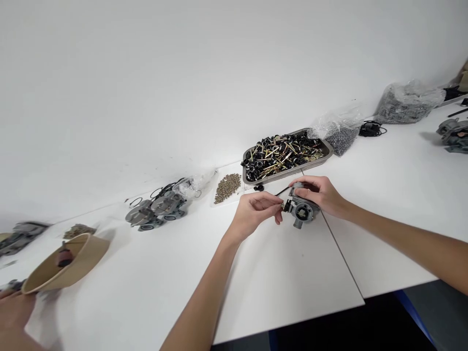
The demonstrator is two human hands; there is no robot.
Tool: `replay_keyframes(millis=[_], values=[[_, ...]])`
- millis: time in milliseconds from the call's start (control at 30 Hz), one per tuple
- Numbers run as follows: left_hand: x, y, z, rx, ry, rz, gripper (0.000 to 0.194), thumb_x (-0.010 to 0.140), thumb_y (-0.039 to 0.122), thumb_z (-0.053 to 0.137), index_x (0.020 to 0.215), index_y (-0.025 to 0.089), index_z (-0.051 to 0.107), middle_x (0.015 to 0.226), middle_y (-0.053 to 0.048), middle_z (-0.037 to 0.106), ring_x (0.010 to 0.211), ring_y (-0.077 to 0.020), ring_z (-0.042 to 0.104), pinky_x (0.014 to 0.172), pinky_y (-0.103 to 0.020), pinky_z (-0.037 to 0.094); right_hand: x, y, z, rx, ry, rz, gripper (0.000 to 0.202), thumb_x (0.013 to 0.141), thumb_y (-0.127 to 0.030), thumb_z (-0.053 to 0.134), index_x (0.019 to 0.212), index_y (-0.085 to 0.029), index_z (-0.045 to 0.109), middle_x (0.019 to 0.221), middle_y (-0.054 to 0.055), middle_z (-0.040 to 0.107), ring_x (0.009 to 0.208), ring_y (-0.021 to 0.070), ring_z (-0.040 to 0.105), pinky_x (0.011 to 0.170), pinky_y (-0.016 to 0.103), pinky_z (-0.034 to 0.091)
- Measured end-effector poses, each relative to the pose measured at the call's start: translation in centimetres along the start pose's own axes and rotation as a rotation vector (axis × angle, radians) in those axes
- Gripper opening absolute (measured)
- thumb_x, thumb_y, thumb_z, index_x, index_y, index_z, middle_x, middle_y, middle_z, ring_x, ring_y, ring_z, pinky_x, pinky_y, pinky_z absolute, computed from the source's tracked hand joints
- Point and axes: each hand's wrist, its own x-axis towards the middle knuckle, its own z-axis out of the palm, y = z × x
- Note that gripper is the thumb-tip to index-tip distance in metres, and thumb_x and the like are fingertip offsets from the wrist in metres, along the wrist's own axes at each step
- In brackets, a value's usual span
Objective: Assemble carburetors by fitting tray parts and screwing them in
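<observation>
A grey metal carburetor (304,213) rests on the white table with its round bore facing me. My right hand (323,195) is closed around its upper right side, thumb across the top of the body. From the left, my left hand (258,212) pinches at a small black fitting (288,206) on the carburetor's side; the fingertips partly cover it. A thin black tube (282,191) sticks out behind the fingers. One loose black part (259,188) lies just beyond my left hand.
A metal tray (272,176) full of black and brass-coloured parts stands against the wall. Beside it lie small brass-coloured screws (228,186) and a plastic bag (340,136) of dark parts. More carburetors (157,209) stand left, near a cardboard ring (89,256) and another person's hand (16,309).
</observation>
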Motion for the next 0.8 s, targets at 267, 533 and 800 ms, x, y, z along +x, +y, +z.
replay_keyframes(millis=[267,533,800], values=[[0.2,-0.6,0.7,-0.068,0.023,0.040,0.023,0.062,0.028,0.087,0.074,0.012,0.075,0.075,-0.005,0.069,0.056,-0.0144,0.067,0.058,-0.030,0.058,0.2,0.2,-0.2,0.036,-0.017,0.062,0.034,0.079,-0.042,0.068,0.095,-0.012,0.072,0.078,0.004,0.065,0.068,0.0124,0.054,0.058,0.025,0.041],[0.0,-0.2,0.1,0.054,-0.037,0.003,0.020,0.067,0.029,0.082,0.084,0.017,0.079,0.088,-0.007,0.068,0.061,-0.0111,0.063,0.058,-0.027,0.054,0.5,0.9,-0.6,0.175,-0.096,0.208,0.041,0.075,-0.047,0.074,0.095,-0.011,0.073,0.078,0.004,0.066,0.067,0.0124,0.056,0.058,0.025,0.042],[0.4,-0.1,-3.6,0.862,0.206,0.055,0.036,0.073,0.045,0.072,0.102,0.022,0.073,0.094,-0.008,0.068,0.079,-0.0162,0.057,0.065,-0.026,0.043,-0.2,0.5,-0.2,0.211,-0.394,0.288,0.039,0.080,-0.045,0.073,0.102,-0.013,0.073,0.083,0.004,0.068,0.073,0.0123,0.062,0.066,0.024,0.047]])
